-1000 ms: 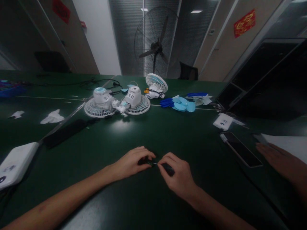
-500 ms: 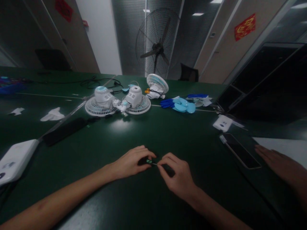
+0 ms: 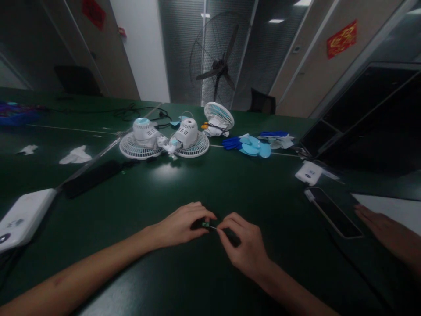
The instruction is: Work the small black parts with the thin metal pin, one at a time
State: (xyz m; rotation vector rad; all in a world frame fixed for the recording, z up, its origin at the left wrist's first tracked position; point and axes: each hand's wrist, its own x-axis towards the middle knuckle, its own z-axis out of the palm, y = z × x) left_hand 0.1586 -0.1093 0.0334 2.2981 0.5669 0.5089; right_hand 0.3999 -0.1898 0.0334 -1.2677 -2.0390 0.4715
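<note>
Low over the dark green tabletop (image 3: pixel 184 272), my left hand (image 3: pixel 184 224) comes in from the left, with thumb and fingers closed around a small green circuit board (image 3: pixel 205 224). Facing it, my right hand (image 3: pixel 245 243) pinches a thin, light-coloured, wire-like piece (image 3: pixel 213 228) between thumb and forefinger. This piece reaches to the board's right edge; whether it is fixed to the board is too small to tell. My left fingers partly cover the board.
White fan heads (image 3: pixel 141 142) lie beyond my hands, beside blue fan blades (image 3: pixel 253 147) and dark blue gloves (image 3: pixel 232 143). A phone (image 3: pixel 333 213) lies to the right, near another person's hand (image 3: pixel 378 224). White boxy devices stand at left (image 3: pixel 28 215) and right (image 3: pixel 309 172).
The whole view has shifted slightly, so things appear a little further right. Both hands keep the same hold, with the board and the thin piece still between them.
</note>
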